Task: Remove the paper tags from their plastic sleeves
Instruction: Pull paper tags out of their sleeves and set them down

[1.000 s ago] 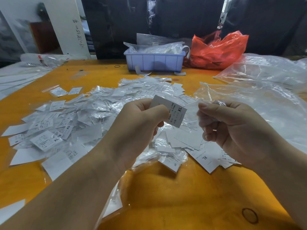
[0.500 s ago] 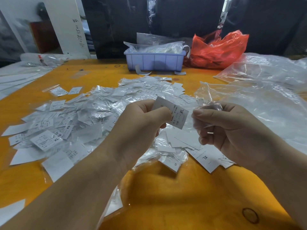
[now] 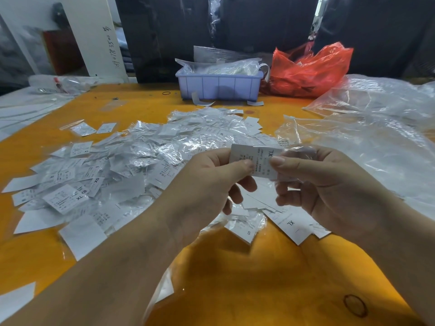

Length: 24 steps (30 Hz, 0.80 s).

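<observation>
Orange worktable, broad and flat, serving as sorting surface. Large clear plastic bags spread at far right, within reach of the right arm, probably as a drop zone for emptied sleeves. Heap of sleeved and loose tags fanned across the left half, close to the left arm for easy picking. Red plastic bag and lavender bin of clear plastic packets parked along the far edge, well apart from the working zone. Small stack of bare tags just below the hands, likely the pile of finished pieces, set where a freed tag can simply be dropped.

Left hand raised above the table, thumb and forefinger pinching the left part of the paper tag, marked XL; remaining fingers curled loosely beneath. Right hand opposite, thumb pressed to the tag's right end through the thin clear plastic sleeve, whose film trails back over the forefinger. Opposed grips suited to pulling apart: one hand anchoring paper, the other the film. Tag mostly exposed at left, right end apparently within the sleeve; extraction judged partway complete. Exact sleeve edge hard to trace against the glare.
</observation>
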Tool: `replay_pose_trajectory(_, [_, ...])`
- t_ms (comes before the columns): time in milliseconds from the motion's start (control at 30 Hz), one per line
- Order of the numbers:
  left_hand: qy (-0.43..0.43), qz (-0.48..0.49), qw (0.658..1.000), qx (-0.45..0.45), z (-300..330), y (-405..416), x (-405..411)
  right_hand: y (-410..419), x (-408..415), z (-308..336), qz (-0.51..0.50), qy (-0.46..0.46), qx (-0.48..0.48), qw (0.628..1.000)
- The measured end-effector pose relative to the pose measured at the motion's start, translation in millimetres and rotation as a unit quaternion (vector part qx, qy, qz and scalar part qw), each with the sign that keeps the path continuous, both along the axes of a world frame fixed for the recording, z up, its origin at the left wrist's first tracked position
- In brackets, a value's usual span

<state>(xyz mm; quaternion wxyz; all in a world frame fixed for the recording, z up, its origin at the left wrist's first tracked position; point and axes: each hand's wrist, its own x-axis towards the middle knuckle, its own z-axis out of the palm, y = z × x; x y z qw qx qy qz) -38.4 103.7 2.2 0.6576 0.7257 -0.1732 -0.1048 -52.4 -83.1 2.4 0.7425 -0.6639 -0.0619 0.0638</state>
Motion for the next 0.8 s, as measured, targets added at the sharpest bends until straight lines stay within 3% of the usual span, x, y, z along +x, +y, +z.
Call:
replay_pose_trajectory(333, [-0.047, -0.049, 0.995, 0.074, -3.8, -5.0, -4.1, 3.0, -2.0, -0.8, -0.03, 0.001, 0.003, 1.0])
replay_pose_trajectory(800, [-0.106, 0.022, 0.992, 0.06, 1.4, -0.6, -3.7, 4.1, -4.7, 2.2, 0.001, -0.005, -0.027, 1.0])
